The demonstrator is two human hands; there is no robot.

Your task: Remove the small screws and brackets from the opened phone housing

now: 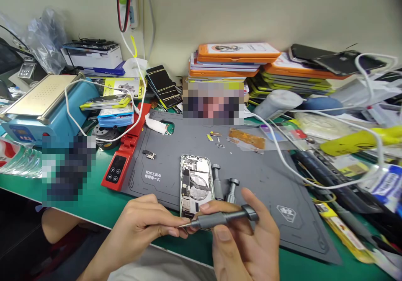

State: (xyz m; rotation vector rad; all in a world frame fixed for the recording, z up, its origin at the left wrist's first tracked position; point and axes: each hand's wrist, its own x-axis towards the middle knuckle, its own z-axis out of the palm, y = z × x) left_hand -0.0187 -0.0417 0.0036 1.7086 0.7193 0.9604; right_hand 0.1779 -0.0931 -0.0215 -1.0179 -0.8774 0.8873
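Observation:
My right hand (241, 235) holds a grey precision screwdriver (213, 220) level, its thin shaft pointing left. At that tip the thumb and fingers of my left hand (147, 218) are pinched together; whether a tiny part sits between them is hidden. Just beyond my hands an opened smartphone (197, 184) lies on a dark grey work mat (260, 168), its inner parts exposed. Two more grey screwdrivers, one (217, 180) close against the phone and another (232, 189) to its right, lie partly behind my right hand. A small phone part (149, 154) rests on the mat's left side.
A red control strip (121, 166) edges the mat's left. Small metal pieces (215, 136) and amber tape (246, 139) lie farther back. A white cable (282, 159) loops across the right. Orange boxes (235, 55) are stacked by the wall; a blue machine (47, 109) stands left.

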